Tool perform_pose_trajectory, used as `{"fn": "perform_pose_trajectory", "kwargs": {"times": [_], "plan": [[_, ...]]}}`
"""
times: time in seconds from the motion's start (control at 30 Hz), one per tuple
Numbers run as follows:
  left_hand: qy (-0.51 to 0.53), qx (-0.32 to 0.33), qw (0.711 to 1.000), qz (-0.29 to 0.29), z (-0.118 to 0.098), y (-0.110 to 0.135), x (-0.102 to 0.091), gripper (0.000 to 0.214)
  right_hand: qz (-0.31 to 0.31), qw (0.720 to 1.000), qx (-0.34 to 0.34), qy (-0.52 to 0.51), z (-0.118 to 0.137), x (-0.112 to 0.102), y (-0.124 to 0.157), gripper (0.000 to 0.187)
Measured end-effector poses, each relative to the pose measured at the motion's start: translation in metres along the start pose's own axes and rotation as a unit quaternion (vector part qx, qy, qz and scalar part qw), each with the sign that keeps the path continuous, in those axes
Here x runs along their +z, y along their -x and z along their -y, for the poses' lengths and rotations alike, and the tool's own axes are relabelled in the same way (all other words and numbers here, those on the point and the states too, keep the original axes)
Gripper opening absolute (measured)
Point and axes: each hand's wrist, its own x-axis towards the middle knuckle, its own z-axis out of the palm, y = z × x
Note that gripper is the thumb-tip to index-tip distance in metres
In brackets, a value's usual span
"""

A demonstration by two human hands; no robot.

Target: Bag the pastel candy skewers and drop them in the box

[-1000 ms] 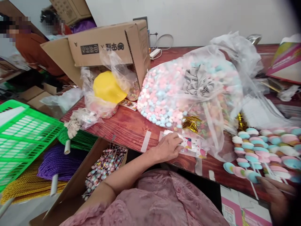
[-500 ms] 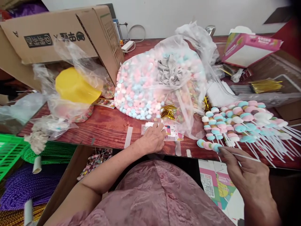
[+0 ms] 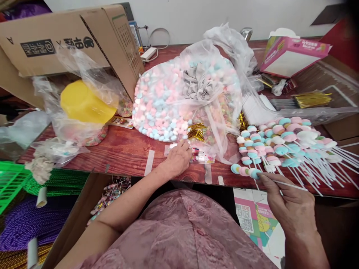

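Observation:
My left hand (image 3: 179,158) rests on the red wooden table (image 3: 123,149), fingers curled and pinching at a small stack of clear printed wrapper bags (image 3: 203,157). My right hand (image 3: 291,203) is closed on the white stick of a marshmallow skewer (image 3: 246,171) at the table's front edge. Beside it lies a pile of several more pastel skewers (image 3: 286,144) with sticks pointing right. A big clear bag of pink, blue and white marshmallows (image 3: 174,101) sits just behind my left hand, with gold twist ties (image 3: 196,131) in front of it.
A cardboard box (image 3: 73,41) lies on its side at the left with a yellow tub in plastic (image 3: 84,102). A pink box (image 3: 291,56) and more gold ties (image 3: 311,99) are at the right. Below the table: a box of wrapped candies (image 3: 109,194), spools of cord (image 3: 25,220), a green crate (image 3: 11,179).
The view swung right, bringing the skewer pile and my right hand into full sight. My left hand stays at the wrapper bags; my right hand keeps hold of the skewer stick.

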Motion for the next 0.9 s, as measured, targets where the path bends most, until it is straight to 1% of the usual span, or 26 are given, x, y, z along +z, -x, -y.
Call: {"fn": "perform_pose_trajectory", "kwargs": {"times": [0.1, 0.23, 0.3, 0.4, 0.47, 0.57, 0.63, 0.73, 0.8, 0.9], "plan": [[0.001, -0.008, 1.000, -0.017, 0.006, 0.000, -0.001, 0.023, -0.012, 1.000, 0.013, 0.005, -0.003, 0.002, 0.001, 0.014], [-0.026, -0.034, 0.999, -0.026, 0.006, 0.003, 0.004, 0.028, 0.011, 1.000, 0.021, -0.006, -0.006, 0.002, 0.003, 0.016], [-0.031, -0.037, 0.998, -0.035, 0.010, 0.003, 0.008, 0.029, 0.010, 1.000, 0.024, -0.008, -0.007, 0.002, 0.004, 0.014], [-0.011, -0.018, 0.998, -0.065, 0.019, 0.003, 0.008, 0.027, -0.004, 0.999, 0.033, 0.004, -0.006, 0.002, 0.003, 0.014], [0.008, -0.005, 0.995, -0.096, 0.022, 0.004, 0.005, 0.025, -0.001, 1.000, 0.029, 0.006, -0.003, 0.003, 0.001, 0.014], [0.021, 0.023, 0.990, -0.135, 0.018, 0.014, 0.003, 0.023, 0.004, 1.000, 0.004, 0.000, 0.001, 0.005, -0.004, 0.012], [0.028, 0.039, 0.990, -0.131, 0.012, 0.023, 0.008, 0.024, 0.003, 1.000, -0.006, 0.004, 0.002, 0.005, -0.006, 0.012], [0.061, 0.028, 0.992, -0.109, 0.008, 0.037, 0.018, 0.018, -0.006, 1.000, -0.007, 0.022, 0.001, 0.007, -0.007, 0.013], [0.085, 0.012, 0.990, -0.108, 0.009, 0.044, 0.022, 0.016, -0.011, 1.000, -0.010, 0.021, 0.000, 0.008, -0.008, 0.014], [0.104, 0.008, 0.988, -0.113, 0.014, 0.049, 0.026, 0.018, -0.007, 1.000, -0.013, 0.010, -0.001, 0.009, -0.009, 0.015]]}}
